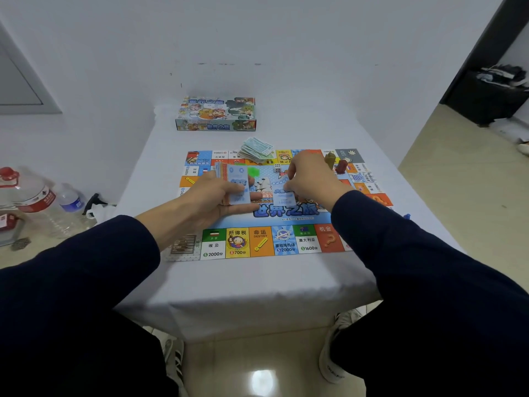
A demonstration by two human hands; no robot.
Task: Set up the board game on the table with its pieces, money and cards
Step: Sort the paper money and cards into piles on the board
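The game board [282, 213] lies flat on the white cloth of the table [257, 282], its long side running left to right in front of me, the near row of squares readable from my seat. My arms and hands cover much of its middle, so the big blue title is only partly legible, and the right near corner is hidden behind my right sleeve. My left hand [217, 196] lies palm up over the left part of the board, fingers and thumb curled round a stack of cards [233, 183]; the top card is pale blue, its long edge pointing away from me, and its print is too blurred to read. My right hand [307, 179] pinches one single blue card [284, 194] at its far end, the card hanging toward me over the centre of the board; I cannot tell whether it touches the board. A loose pile of paper money [256, 150] sits on the far edge of the board, a white die [277, 168] just near of it, and two small pawns, one olive [329, 159] and one dark red [342, 166], stand upright near the far right corner. The game box [216, 113] rests at the far end of the table by the wall. Plastic bottles [43, 202] stand on the floor to the left, partly cut off.
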